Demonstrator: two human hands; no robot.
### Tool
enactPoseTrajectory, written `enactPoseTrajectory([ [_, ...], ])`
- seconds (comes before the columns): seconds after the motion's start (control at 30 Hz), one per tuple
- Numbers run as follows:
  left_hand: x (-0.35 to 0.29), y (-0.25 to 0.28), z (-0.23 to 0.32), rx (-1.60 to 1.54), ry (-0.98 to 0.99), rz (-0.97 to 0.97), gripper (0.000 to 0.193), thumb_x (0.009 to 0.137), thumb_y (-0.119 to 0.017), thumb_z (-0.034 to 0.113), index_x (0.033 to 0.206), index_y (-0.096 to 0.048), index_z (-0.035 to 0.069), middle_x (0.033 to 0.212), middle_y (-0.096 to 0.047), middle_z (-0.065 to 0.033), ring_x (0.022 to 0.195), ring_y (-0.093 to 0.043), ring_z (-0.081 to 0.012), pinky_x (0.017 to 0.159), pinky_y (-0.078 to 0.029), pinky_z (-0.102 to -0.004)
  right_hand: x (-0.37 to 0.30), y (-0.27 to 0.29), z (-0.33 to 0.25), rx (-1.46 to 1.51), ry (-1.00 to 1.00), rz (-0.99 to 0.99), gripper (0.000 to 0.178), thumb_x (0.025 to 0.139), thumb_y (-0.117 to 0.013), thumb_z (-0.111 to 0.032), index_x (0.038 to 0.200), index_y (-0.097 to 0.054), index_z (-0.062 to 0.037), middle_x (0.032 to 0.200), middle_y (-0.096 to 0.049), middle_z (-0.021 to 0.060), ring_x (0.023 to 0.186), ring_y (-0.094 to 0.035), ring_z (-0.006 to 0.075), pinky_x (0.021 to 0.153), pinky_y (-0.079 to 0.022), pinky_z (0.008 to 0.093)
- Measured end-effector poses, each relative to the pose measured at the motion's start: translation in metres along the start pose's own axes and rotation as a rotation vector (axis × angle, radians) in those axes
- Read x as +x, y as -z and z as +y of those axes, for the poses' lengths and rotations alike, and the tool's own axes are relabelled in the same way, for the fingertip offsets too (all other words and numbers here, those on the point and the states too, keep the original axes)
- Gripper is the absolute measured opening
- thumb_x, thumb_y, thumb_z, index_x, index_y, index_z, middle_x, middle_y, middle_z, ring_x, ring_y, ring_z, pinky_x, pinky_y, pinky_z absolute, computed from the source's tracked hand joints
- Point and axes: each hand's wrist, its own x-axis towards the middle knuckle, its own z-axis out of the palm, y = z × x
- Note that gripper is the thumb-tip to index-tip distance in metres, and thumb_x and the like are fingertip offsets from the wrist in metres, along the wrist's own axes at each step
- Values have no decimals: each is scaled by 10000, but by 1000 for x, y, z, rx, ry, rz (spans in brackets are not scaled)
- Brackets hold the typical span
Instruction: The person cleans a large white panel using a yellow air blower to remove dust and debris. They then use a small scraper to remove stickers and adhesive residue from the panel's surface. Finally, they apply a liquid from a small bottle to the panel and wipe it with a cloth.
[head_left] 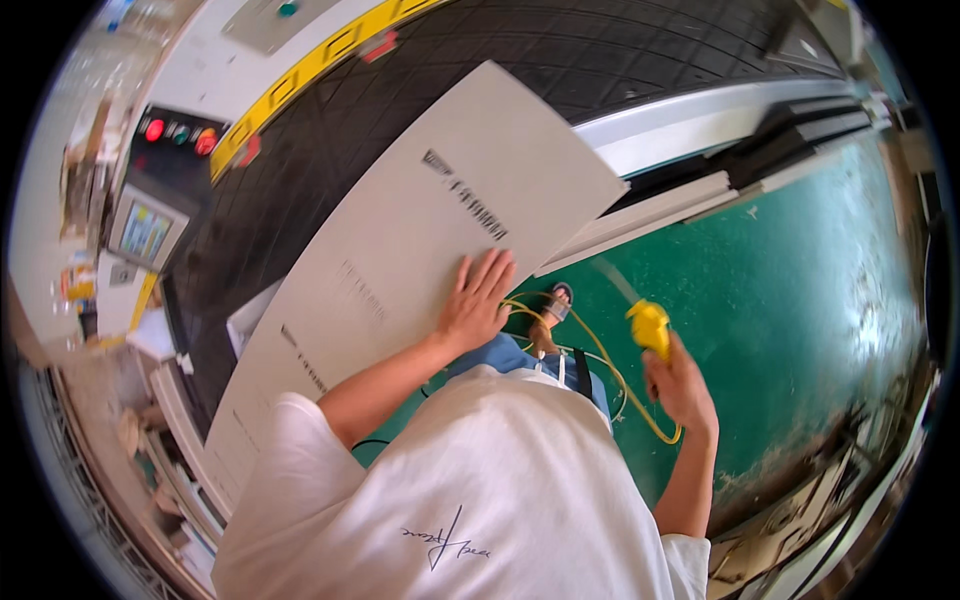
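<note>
A long white board (390, 240) with dark printed markings lies across the black machine bed and stretches toward my lower left. My left hand (478, 300) rests flat on the board near its right edge, fingers stretched out. To the right, over the green floor, my right hand (684, 390) is closed around a yellow air blow gun (649, 325). Its nozzle points up and to the left, slightly blurred, apart from the board. A yellow hose (622, 385) loops below the gun and back past my legs.
The black machine bed (400, 110) has a yellow-marked edge strip (290, 85). At the left stand a control panel (180, 135) with red and green buttons and a small screen (146, 231). A white rail (690, 130) runs along the bed. Green floor (800, 300) lies at the right.
</note>
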Motion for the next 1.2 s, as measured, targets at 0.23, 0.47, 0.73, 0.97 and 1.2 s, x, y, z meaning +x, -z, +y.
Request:
enactPoseTrajectory([
  [0.23,-218,2,-36,77,555,32,821,782,-722,125,1526,-397,2,1642,-311,-187,1548,-234,-371,1253,-173,-587,21,-68,-8,43,22,-343,464,1043,-590,-285,1397,-495,-2,715,-584,51,606,-552,128,576,-471,319],
  [0.47,-382,8,-55,190,1012,65,908,735,-729,36,1557,-342,43,1655,-272,-178,1530,-262,-373,1251,-214,-533,16,-115,-45,-419,227,-776,405,1044,-593,-301,1307,-529,2,737,-632,69,622,-596,141,559,-473,324],
  [0.73,-558,-2,-99,302,1273,114,945,749,-764,75,1579,-312,73,1651,-271,-180,1523,-275,-360,1231,-235,-540,9,-229,-26,71,244,-216,164,1084,-513,-207,1191,-526,-84,742,-548,-2,580,-511,99,533,-449,286],
  [0.97,-602,-11,-115,255,1141,267,926,742,-779,88,1562,-349,87,1648,-277,-158,1529,-265,-351,1234,-188,-608,-55,-369,-32,250,193,-460,290,1046,-559,-201,1236,-525,16,797,-599,34,616,-542,112,579,-460,272],
  [1.2,-571,-7,-110,134,1021,310,901,734,-746,31,1553,-379,97,1657,-270,-144,1538,-251,-357,1253,-175,-589,-94,-415,-62,-200,238,-689,272,1065,-534,-202,1278,-534,-32,748,-600,19,615,-563,91,565,-457,262],
])
